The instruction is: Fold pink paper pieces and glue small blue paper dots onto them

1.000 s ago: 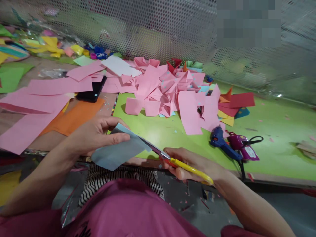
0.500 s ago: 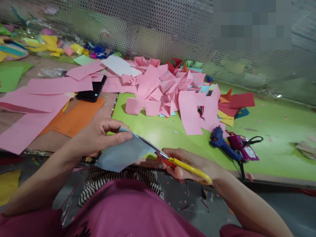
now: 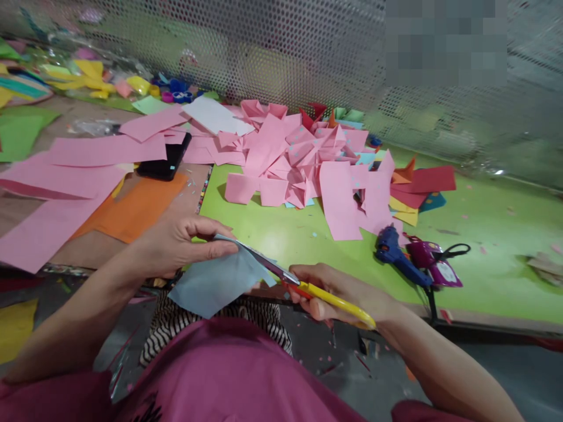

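Observation:
Between thumb and fingers, my left hand (image 3: 189, 243) pinches the top edge of a light blue sheet of paper (image 3: 215, 280), which hangs over the table's front edge. My right hand (image 3: 329, 287) is wrapped round the yellow and red handles of a pair of scissors (image 3: 336, 302). The blades point left and lie along the paper's upper edge, their tips close to my left thumb. A narrow flap of the blue paper stands off beside the blades. Beyond my hands lies a heap of pink paper pieces (image 3: 268, 146), some folded.
A blue glue gun (image 3: 398, 258) and a purple-pink item (image 3: 435, 266) with a black cord lie at right. At left are pink strips (image 3: 105, 151), orange paper (image 3: 141, 205) and a black phone (image 3: 165, 161). A perforated metal panel (image 3: 281, 53) stands behind.
The scissor blades have cut further along the blue paper's upper edge. The sheet's lower corner has dropped slightly, and the flap near the blades has separated more.

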{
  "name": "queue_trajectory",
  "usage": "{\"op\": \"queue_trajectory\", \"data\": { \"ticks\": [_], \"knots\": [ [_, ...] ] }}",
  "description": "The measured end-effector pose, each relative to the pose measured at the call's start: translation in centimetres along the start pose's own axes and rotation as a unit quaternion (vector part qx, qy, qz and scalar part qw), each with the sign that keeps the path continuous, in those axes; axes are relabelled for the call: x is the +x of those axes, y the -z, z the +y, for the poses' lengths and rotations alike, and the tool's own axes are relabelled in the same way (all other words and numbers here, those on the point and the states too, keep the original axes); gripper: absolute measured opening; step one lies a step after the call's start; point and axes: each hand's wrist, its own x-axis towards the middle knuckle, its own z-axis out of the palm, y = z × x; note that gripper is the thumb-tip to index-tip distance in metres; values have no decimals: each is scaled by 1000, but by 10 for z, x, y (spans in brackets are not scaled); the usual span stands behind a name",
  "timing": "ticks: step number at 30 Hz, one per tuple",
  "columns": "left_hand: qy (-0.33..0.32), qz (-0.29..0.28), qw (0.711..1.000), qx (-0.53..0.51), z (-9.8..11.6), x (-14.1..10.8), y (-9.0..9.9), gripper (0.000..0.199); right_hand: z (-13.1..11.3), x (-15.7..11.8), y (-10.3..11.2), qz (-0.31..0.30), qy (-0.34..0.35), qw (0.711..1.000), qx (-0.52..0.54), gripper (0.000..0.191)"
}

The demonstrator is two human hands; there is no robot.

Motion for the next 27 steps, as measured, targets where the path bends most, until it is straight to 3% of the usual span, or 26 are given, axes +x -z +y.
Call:
{"op": "queue_trajectory", "data": {
  "ticks": [8, 15, 19, 27],
  "knots": [
    [-16, -59, 998, -11, 6, 1, 0, 25, -5, 0, 2, -13, 17, 999, -28, 69],
    [-29, -59, 994, 89, 5, -2, 10, 26, 1, 1, 7, -27, 18, 997, -74, 57],
    [-33, -87, 991, 94, 8, -1, 10, 30, 1, 3, 9, -45, 31, 995, -79, 57],
    [-14, -112, 992, 52, 13, 4, 4, 30, -5, 4, 3, -6, 35, 995, -97, 60]
  ]
}}
